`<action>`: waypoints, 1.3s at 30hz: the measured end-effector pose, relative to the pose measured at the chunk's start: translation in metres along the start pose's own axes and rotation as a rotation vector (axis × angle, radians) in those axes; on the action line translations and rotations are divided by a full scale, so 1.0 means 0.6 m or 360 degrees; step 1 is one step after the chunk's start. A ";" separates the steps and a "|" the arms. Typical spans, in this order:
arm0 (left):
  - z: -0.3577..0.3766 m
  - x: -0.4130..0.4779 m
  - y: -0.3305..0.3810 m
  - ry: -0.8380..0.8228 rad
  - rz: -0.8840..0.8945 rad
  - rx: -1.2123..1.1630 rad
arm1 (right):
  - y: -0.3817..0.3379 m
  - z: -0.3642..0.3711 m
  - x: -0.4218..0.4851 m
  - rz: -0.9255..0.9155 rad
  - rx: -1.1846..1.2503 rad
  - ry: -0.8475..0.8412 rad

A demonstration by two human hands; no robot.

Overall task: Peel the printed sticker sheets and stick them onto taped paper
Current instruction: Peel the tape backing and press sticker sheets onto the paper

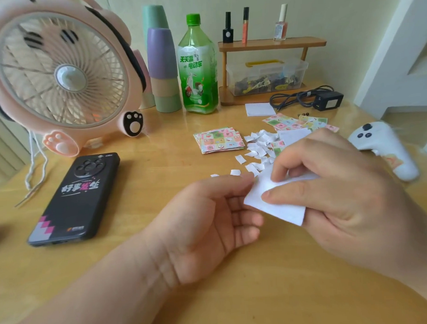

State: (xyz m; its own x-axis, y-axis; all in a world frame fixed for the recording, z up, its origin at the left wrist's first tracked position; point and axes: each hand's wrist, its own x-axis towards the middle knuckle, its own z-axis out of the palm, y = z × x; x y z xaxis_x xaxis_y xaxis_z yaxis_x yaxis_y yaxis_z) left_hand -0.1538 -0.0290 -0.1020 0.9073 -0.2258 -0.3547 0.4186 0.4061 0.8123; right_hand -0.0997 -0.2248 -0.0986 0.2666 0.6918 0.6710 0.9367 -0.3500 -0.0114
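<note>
Both hands are holding a white paper sheet (282, 209) over the wooden table (159, 178). Left hand (210, 225) is pinching its left corner with curled fingers, right hand (342, 193) is gripping it with the thumb lying across the top. The stack of printed sticker sheets (219, 140) is sitting further back, right beside a pile of white paper scraps (258, 145).
</note>
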 end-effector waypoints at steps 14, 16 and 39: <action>-0.016 0.011 -0.009 0.0161 0.0131 0.0046 | 0.030 0.037 -0.029 0.0347 0.0323 -0.1178; -0.012 0.011 -0.011 0.0206 0.0210 0.0052 | -0.031 0.005 0.013 0.0201 -0.0021 -0.0356; -0.027 0.010 0.004 0.0845 0.0922 0.0405 | -0.005 -0.003 0.005 0.1426 0.0490 -0.0935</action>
State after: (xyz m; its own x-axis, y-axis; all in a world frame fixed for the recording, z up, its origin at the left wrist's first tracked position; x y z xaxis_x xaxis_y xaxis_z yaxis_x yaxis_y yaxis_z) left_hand -0.1469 -0.0152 -0.1099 0.9011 0.4323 0.0326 -0.0849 0.1022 0.9911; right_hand -0.1023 -0.2227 -0.0954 0.8640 0.4876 -0.1256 0.3467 -0.7570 -0.5538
